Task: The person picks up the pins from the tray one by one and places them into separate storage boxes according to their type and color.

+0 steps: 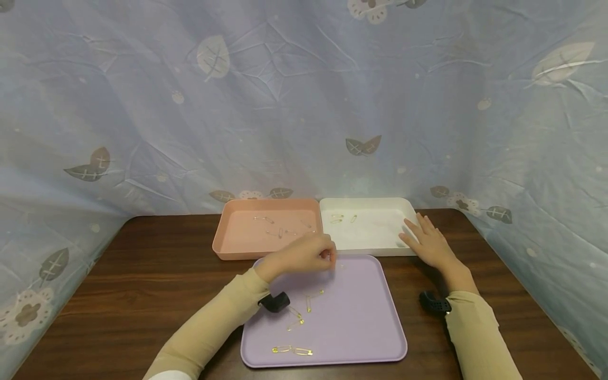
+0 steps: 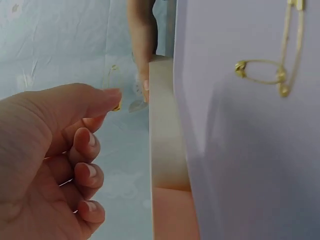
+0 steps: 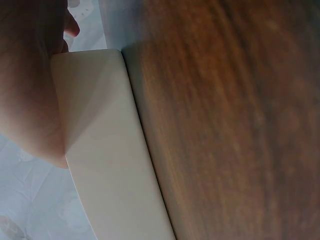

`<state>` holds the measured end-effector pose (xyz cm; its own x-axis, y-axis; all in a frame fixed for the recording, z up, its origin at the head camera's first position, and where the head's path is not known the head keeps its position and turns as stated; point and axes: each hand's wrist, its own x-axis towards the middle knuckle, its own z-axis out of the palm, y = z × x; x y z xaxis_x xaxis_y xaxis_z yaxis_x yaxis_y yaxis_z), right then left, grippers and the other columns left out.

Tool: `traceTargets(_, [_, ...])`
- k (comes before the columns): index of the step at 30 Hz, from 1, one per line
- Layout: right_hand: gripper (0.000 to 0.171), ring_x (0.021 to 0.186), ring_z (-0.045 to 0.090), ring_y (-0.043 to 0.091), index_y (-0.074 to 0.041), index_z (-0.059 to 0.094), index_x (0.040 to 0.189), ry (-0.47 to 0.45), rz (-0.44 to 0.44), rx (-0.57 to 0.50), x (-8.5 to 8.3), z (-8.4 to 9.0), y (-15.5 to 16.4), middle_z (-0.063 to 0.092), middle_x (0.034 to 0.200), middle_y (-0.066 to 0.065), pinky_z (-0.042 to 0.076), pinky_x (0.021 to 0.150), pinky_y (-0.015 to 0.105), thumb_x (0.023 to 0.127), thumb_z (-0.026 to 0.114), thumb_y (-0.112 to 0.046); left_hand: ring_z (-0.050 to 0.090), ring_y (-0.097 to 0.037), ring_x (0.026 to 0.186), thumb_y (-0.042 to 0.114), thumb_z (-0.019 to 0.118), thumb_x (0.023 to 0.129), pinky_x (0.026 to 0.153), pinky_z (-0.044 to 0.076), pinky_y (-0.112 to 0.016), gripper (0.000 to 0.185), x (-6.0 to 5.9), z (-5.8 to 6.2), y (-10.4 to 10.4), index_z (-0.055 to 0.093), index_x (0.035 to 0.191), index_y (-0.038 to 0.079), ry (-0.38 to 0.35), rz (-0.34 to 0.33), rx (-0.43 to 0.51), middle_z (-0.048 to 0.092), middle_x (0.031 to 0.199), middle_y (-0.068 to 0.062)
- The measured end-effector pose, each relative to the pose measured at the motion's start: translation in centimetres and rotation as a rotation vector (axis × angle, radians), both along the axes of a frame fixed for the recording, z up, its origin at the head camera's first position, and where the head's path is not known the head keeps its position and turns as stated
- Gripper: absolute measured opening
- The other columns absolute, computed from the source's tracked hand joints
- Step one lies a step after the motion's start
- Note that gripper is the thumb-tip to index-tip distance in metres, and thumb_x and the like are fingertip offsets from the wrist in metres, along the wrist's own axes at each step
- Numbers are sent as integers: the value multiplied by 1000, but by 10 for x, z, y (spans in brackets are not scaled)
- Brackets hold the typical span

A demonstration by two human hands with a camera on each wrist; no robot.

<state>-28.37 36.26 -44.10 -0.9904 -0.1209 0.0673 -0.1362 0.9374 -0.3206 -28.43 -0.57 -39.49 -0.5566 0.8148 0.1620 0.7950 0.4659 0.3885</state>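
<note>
My left hand [image 1: 329, 257] hovers over the far edge of a purple tray [image 1: 361, 316], near where the pink tray [image 1: 223, 248] meets the white tray [image 1: 375, 232]. In the left wrist view the left hand [image 2: 116, 100] pinches a small gold safety pin [image 2: 117, 106] between thumb and forefinger, the other fingers curled. Several gold safety pins [image 1: 292, 350] lie on the purple tray [image 2: 240, 160]. My right hand [image 1: 418, 232] rests flat with straight fingers on the white tray's front right corner [image 3: 100, 150].
The pink tray holds a few silvery pins [image 1: 280, 230]; the white tray holds gold pins [image 1: 338, 218]. All three trays sit on a dark wooden table [image 1: 142, 279]. A blue leaf-print cloth [image 1: 285, 105] hangs close behind and at both sides.
</note>
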Motion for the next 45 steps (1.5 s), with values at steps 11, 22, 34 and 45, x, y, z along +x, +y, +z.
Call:
traceTargets(11, [73,148,7,48,-6,25,154,4,0,13,1,1,0,10,159,30,11,112,72,100,38,-54,45,-8,71,21,69,88,65,37,-20,4,-20,5,13,68,84,20,71,59,38,53,76,4])
traceTargets(22, [74,148,4,48,-8,22,155,-1,3,28,-1,-1,2,7,160,29,8,112,72,100,35,-56,45,-13,81,29,65,93,72,38,-25,10,-38,17,31,64,89,20,17,140,13,50,82,3])
traceTargets(34, [72,148,6,49,-8,24,154,14,6,35,-2,-3,2,7,160,29,10,112,71,101,35,-55,47,-11,75,29,66,93,69,38,-23,10,-61,17,61,68,92,19,63,207,-6,52,79,3])
traceTargets(45, [72,148,5,49,-7,24,154,13,8,23,-2,-3,3,7,160,29,9,112,71,101,35,-54,49,-10,73,28,67,91,62,38,-21,9,-80,10,85,69,90,19,25,299,46,54,79,4])
